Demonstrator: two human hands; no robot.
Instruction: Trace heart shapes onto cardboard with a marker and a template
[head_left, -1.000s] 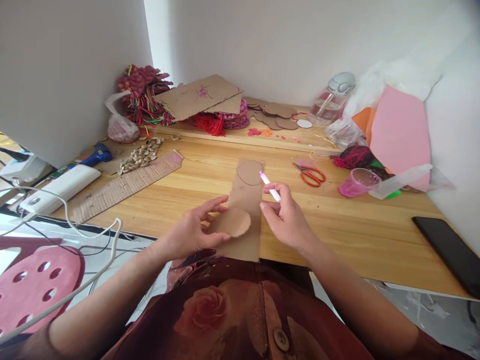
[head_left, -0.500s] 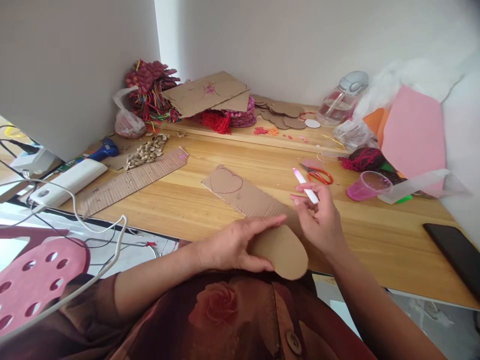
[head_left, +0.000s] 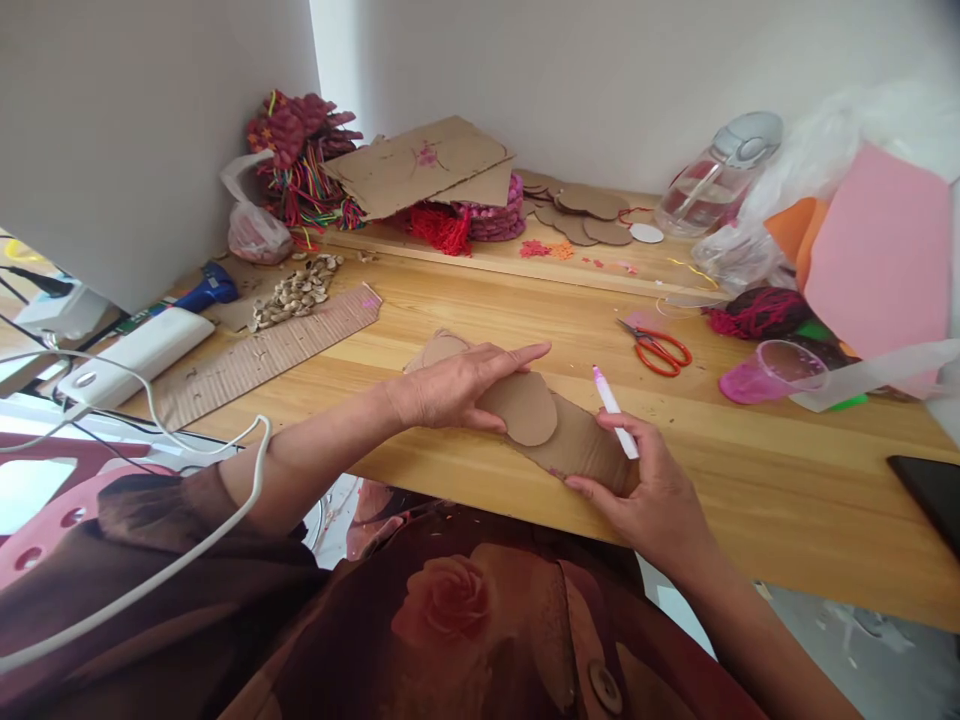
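A long strip of brown cardboard (head_left: pixel 577 440) lies slantwise on the wooden table (head_left: pixel 750 500) near its front edge. On it rests a heart-shaped cardboard cutout (head_left: pixel 525 408). My left hand (head_left: pixel 457 385) lies flat over the cutout, fingers stretched out, pressing it onto the strip. My right hand (head_left: pixel 645 485) rests on the strip's near end and grips a white marker (head_left: pixel 613 410) with a pink tip pointing away from me.
Red-handled scissors (head_left: pixel 656 348) and a pink plastic cup (head_left: pixel 772 372) lie right of the strip. A corrugated strip (head_left: pixel 262 352), seeds (head_left: pixel 296 290) and a white power strip (head_left: pixel 135 355) sit at left. Cardboard sheets, yarn, cutouts and a water bottle (head_left: pixel 712 185) crowd the back. A phone (head_left: pixel 930 490) lies far right.
My left hand carried the heart cutout from the table's front edge up onto the strip and laid it flat. My right hand dropped onto the strip's near end with the marker.
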